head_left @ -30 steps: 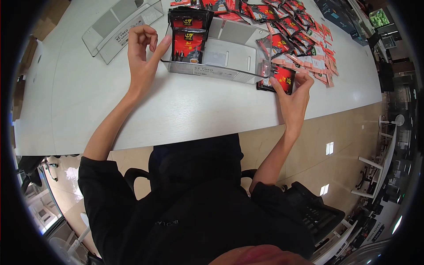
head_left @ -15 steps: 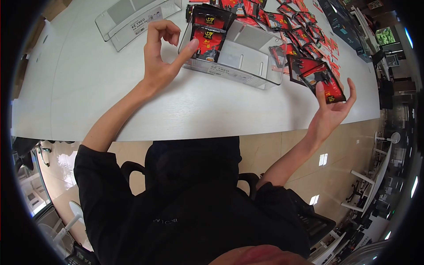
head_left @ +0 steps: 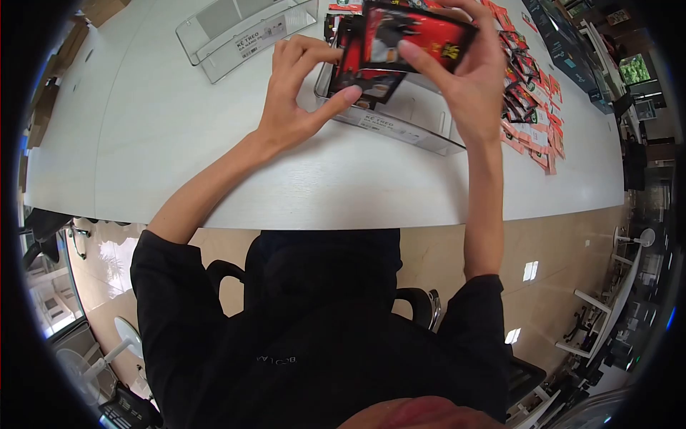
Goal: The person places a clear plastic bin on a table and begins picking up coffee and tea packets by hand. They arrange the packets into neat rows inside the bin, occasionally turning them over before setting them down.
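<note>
My right hand [head_left: 471, 79] grips red and black coffee sachets [head_left: 429, 37], thumb on the near face and fingers behind. These sachets are over a clear plastic bin [head_left: 411, 134] with a printed label on its front wall. Inside the bin's left end stand more coffee sachets [head_left: 370, 82], partly hidden by the held ones. At that end, my left hand [head_left: 289, 107] has its thumb against the front of the standing sachets and its bent index finger at their left edge.
A second clear bin [head_left: 250, 36] lies farther back on the left of the white table [head_left: 307, 186]. Loose sachets [head_left: 525, 96] and pinkish stick packs [head_left: 543, 139] spread out at the right. A dark box [head_left: 564, 50] stands beyond them.
My right hand has brought its sachets up and left, from right of the bin to over it. The left index finger has come down to the standing sachets.
</note>
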{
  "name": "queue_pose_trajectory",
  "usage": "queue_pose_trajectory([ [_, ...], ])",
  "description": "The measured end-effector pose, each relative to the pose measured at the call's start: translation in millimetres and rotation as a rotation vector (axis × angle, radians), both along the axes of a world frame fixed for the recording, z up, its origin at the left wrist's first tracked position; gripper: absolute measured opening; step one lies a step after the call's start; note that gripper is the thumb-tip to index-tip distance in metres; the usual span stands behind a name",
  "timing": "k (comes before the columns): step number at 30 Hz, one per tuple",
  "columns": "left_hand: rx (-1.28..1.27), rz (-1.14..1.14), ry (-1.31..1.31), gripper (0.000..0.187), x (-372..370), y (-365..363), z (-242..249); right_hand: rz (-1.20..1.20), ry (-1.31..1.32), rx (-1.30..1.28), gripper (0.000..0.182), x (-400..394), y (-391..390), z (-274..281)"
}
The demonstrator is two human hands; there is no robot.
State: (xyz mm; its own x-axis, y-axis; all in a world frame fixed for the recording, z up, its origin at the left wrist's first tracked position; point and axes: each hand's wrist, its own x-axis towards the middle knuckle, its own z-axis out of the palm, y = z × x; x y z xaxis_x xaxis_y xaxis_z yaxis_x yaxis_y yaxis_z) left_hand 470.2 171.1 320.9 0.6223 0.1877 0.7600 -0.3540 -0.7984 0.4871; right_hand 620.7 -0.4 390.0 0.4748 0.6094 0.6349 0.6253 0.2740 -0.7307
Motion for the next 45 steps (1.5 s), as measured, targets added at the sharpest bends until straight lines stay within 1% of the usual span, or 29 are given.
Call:
queue_pose_trajectory([
  [1,0.043,0.060,-0.012,0.031,2,1,-3,0.019,-0.013,-0.059,0.042,1,10,-6],
  [2,0.005,0.083,0.024,0.026,2,2,-6,0.107,0.044,-0.058,0.059,0,14,-6],
  [3,0.011,0.094,0.023,0.026,2,2,-7,0.118,0.042,-0.052,0.059,1,16,-7],
  [4,-0.060,0.091,0.025,0.024,2,2,-7,0.108,0.014,-0.025,0.056,3,17,-8],
  [5,-0.134,0.086,0.027,0.022,2,2,-7,0.097,-0.014,0.000,0.054,5,16,-7],
  [7,-0.163,0.090,0.033,0.022,2,2,-7,0.048,0.015,-0.009,0.052,8,6,-4],
  [9,-0.195,0.081,0.050,0.021,1,2,-8,-0.092,-0.106,0.136,0.053,17,-3,-7],
  [10,-0.198,0.072,0.065,0.022,0,2,-7,-0.034,0.100,0.134,0.058,7,-9,1],
  [15,-0.207,0.054,0.093,0.022,1,3,-8,-0.140,0.124,0.147,0.065,3,-18,3],
  [17,-0.138,0.067,0.088,0.028,2,4,-9,-0.085,0.104,0.151,0.060,3,-17,-4],
  [18,-0.136,0.067,0.090,0.028,2,3,-8,-0.073,0.106,0.127,0.046,1,-15,-6],
  [19,-0.166,0.073,0.101,0.033,2,2,-8,-0.072,0.108,0.129,0.046,-1,-14,-7],
  [20,-0.196,0.079,0.112,0.038,2,1,-7,-0.088,0.040,0.011,0.037,-3,-13,-8],
  [21,-0.195,0.079,0.115,0.038,1,0,-5,-0.104,-0.028,-0.107,0.029,-6,-12,-9],
  [22,-0.205,0.076,0.118,0.041,1,0,-3,-0.092,-0.077,-0.180,0.023,-8,-11,-11],
  [23,-0.216,0.073,0.120,0.044,0,0,-2,-0.091,-0.075,-0.179,0.023,-8,-9,-13],
  [25,-0.231,0.057,0.109,0.041,1,1,-3,-0.111,-0.537,-0.215,0.025,-5,-4,-18],
  [26,-0.246,0.040,0.095,0.039,1,2,-4,-0.085,-0.459,-0.265,0.028,-11,-4,-18],
  [27,-0.247,0.041,0.095,0.039,1,2,-5,-0.084,-0.459,-0.265,0.028,-15,-4,-18],
  [29,-0.300,-0.002,0.060,0.032,1,4,-7,-0.126,-0.398,-0.291,0.032,-19,-4,-17],
  [30,-0.300,0.000,0.059,0.032,1,4,-7,-0.124,-0.399,-0.291,0.032,-16,-5,-16],
  [32,-0.426,-0.069,0.058,0.026,-1,5,-8,-0.199,-0.530,-0.276,0.049,-10,-10,-14],
  [36,-0.447,-0.084,0.063,0.023,-3,5,-7,-0.143,-0.469,-0.187,0.055,-10,-6,-15],
  [38,-0.385,-0.071,0.065,0.026,-3,6,-7,-0.074,-0.543,-0.158,0.062,-22,1,-16],
  [39,-0.384,-0.074,0.066,0.026,-3,5,-5,-0.077,-0.542,-0.158,0.062,-26,1,-15],
  [41,-0.284,-0.034,0.047,0.027,-4,1,-1,0.015,-0.319,-0.092,0.064,-31,2,-15],
  [42,-0.285,-0.033,0.049,0.027,-3,1,-1,0.017,-0.317,-0.093,0.064,-31,2,-15],
  [44,-0.141,0.026,0.049,0.023,-2,1,-3,0.064,-0.161,0.052,0.062,-27,1,-14],
  [45,-0.142,0.026,0.048,0.023,-1,1,-5,0.064,-0.161,0.051,0.062,-26,1,-13],
])
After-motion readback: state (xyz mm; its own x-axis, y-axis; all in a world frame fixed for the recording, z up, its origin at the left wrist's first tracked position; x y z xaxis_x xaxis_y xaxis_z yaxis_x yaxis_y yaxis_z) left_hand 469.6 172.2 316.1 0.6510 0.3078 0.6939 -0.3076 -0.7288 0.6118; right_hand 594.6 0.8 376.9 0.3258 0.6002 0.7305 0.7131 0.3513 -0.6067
